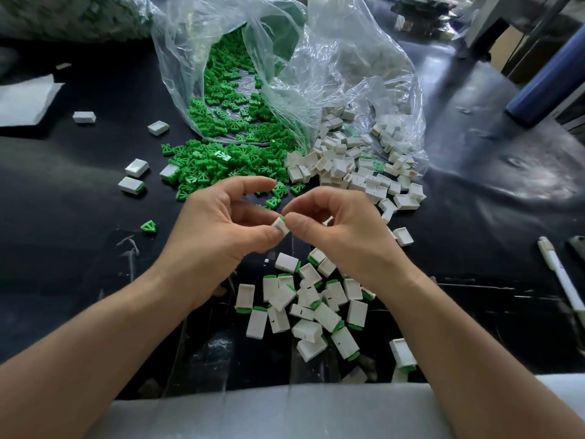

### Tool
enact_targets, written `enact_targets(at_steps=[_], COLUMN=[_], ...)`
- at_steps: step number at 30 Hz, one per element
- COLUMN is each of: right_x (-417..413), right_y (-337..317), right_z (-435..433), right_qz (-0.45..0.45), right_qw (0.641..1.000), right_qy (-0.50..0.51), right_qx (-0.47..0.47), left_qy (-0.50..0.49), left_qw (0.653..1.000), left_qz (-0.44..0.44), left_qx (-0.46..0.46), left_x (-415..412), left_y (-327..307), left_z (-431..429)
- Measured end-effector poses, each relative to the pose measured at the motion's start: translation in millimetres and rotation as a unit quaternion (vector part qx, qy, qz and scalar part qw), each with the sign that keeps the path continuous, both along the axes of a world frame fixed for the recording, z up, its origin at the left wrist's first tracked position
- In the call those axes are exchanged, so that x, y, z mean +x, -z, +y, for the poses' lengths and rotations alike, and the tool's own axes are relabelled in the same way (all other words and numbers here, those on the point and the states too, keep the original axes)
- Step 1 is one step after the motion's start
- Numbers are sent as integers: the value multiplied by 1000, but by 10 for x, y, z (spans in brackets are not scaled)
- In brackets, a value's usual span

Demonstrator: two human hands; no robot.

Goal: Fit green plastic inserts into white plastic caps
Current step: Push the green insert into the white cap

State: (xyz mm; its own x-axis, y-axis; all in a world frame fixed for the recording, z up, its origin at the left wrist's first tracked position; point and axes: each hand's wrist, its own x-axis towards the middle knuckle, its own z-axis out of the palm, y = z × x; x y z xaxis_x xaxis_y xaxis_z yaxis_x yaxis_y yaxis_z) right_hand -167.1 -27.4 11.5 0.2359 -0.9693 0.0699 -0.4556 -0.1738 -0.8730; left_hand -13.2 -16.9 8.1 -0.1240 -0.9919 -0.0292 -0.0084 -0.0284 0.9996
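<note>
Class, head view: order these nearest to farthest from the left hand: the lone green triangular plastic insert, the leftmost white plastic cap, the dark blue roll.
1. Lone green triangular plastic insert, just beside the left hand.
2. Leftmost white plastic cap, back left.
3. Dark blue roll, back right.

Head camera looks down and forward, close over left hand (221,229) and right hand (343,231), corners perhaps blurred.

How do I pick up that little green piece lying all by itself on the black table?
Come straight down from above and pinch the lone green insert across its two slanted outer edges. It lies flat, is roughly triangular, and has bare table all round it, so fingertips should fit either side.
</note>
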Motion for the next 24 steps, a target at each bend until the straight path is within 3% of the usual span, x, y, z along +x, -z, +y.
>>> enact_targets(at_steps=[4, 9, 13, 19, 24], right_x=[-17, -44, -2, -29, -223], right_y=[-29, -32, -10, -41, -61], right_z=[22, 14, 24, 2, -152], right_qz=[8, -22, 24, -1, -70], right_qw=[1000, 999, 999, 999, 989], right_qy=[-7, -5, 11, 9, 124], right_qx=[-19, 48, 27, 48, 27], left_qy=[-10, 2, 4, 6, 2], left_qw=[1000, 1000, 999, 999, 999], left_qz=[-10, -15, -34, -20, -16], left_qx=[0, 5, 7, 27, 35], left_x=[7, -7, -11, 9, 37], left_y=[10, -24, -44, -48, -57], left_z=[-7, -1, -13, -8, 14])
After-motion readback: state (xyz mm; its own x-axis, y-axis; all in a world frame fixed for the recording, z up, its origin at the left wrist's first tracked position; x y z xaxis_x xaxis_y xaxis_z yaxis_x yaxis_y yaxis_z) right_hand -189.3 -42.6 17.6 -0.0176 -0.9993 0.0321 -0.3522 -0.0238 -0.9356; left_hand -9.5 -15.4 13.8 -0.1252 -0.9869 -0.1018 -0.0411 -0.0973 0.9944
